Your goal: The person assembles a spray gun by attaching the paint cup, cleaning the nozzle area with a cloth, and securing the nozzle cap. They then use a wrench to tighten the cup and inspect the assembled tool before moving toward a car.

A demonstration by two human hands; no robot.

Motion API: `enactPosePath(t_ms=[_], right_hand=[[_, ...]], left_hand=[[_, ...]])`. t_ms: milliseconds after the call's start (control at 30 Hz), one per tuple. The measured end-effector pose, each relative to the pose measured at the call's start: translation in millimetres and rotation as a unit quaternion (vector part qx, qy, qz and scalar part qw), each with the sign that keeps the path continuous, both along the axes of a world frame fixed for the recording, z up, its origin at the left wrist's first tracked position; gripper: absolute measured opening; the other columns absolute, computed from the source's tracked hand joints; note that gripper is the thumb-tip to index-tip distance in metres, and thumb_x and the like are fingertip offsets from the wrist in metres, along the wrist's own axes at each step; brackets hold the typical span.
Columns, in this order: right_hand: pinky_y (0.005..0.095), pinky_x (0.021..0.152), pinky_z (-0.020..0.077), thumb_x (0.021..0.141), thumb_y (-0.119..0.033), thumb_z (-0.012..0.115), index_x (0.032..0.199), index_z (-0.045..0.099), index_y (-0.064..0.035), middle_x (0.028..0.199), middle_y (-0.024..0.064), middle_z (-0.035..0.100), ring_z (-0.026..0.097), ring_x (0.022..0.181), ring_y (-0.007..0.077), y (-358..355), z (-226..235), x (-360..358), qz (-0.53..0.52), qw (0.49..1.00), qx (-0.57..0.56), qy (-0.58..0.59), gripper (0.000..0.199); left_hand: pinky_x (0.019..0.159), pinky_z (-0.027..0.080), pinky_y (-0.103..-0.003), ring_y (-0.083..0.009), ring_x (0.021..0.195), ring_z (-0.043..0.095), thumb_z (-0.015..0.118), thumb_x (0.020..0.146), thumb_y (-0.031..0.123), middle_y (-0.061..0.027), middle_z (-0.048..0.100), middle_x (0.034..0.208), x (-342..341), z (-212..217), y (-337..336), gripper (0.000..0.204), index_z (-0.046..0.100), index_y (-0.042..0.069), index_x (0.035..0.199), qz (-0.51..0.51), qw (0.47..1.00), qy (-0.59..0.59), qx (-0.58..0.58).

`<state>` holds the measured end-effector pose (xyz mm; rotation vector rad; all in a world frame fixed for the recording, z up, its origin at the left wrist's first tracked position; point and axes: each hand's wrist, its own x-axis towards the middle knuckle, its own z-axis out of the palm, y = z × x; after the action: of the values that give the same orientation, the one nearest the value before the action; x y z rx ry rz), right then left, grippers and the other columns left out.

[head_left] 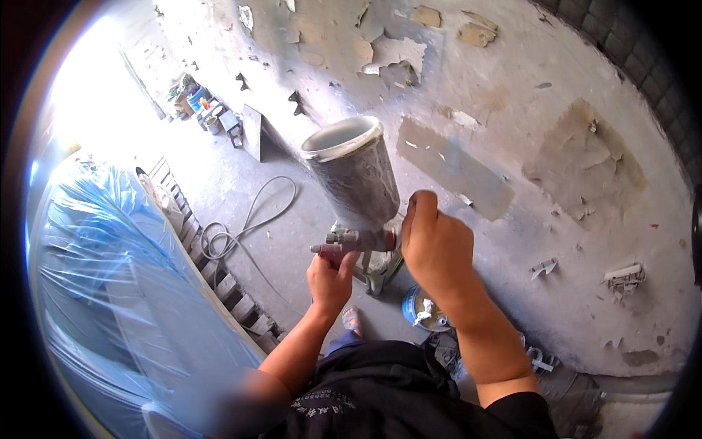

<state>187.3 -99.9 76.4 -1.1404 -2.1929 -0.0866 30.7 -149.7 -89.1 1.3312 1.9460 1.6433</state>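
A spray gun [351,240] with a dull red body is in front of me, and my left hand [329,284] is closed round its lower part. On top of the gun stands a large grey hopper [352,179], tilted a little to the left. Its pale rim is smeared, and its wall is coated with dried material. My right hand [440,245] is beside the gun's right end with its fingers curled in. What those fingers hold, if anything, is hidden.
Blue plastic sheeting [124,293] covers something large at left. A hose [252,227] loops across the floor. A greenish stool [376,279] stands behind the gun, near a blue bucket [414,307]. Cans and boards [212,121] lie by the peeling wall [468,88].
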Motion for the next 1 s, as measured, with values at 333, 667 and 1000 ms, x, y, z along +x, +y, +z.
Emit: enactPosePath(t_ms=[333,667,1000], right_hand=[[0.0403,0.041,0.0437,0.085,-0.009,0.055,0.093,0.050,-0.0033,0.056,0.0127,0.058,0.058,0.048,0.0319,1,-11,0,0.025,1.000,0.000,0.012,0.010],[0.0417,0.047,0.0472,0.088,-0.016,0.052,0.095,0.047,-0.0025,0.060,0.0139,0.060,0.060,0.052,0.0324,-2,-21,9,0.042,0.996,-0.063,-0.043,0.016],[0.0265,0.055,0.0494,0.088,-0.010,0.059,0.102,0.046,-0.0051,0.080,0.0110,0.063,0.063,0.063,0.0166,37,-45,95,0.000,0.801,-0.406,0.440,0.020]], left_hand=[[0.057,0.046,-0.034,-0.0233,0.061,0.059,0.072,0.074,0.016,-0.0106,0.061,0.070,-4,-5,-9,0.020,0.059,0.002,0.080,0.016,0.998,-0.058,0.018],[0.057,0.047,-0.030,-0.0177,0.060,0.060,0.070,0.076,0.011,-0.0093,0.063,0.072,-7,-5,-2,0.016,0.059,0.001,0.083,0.027,0.997,-0.073,0.009],[0.032,0.033,-0.023,-0.0092,0.035,0.044,0.049,0.094,0.038,-0.0062,0.054,0.053,-43,25,0,0.041,0.051,0.005,0.071,-0.107,0.947,-0.294,-0.075]])
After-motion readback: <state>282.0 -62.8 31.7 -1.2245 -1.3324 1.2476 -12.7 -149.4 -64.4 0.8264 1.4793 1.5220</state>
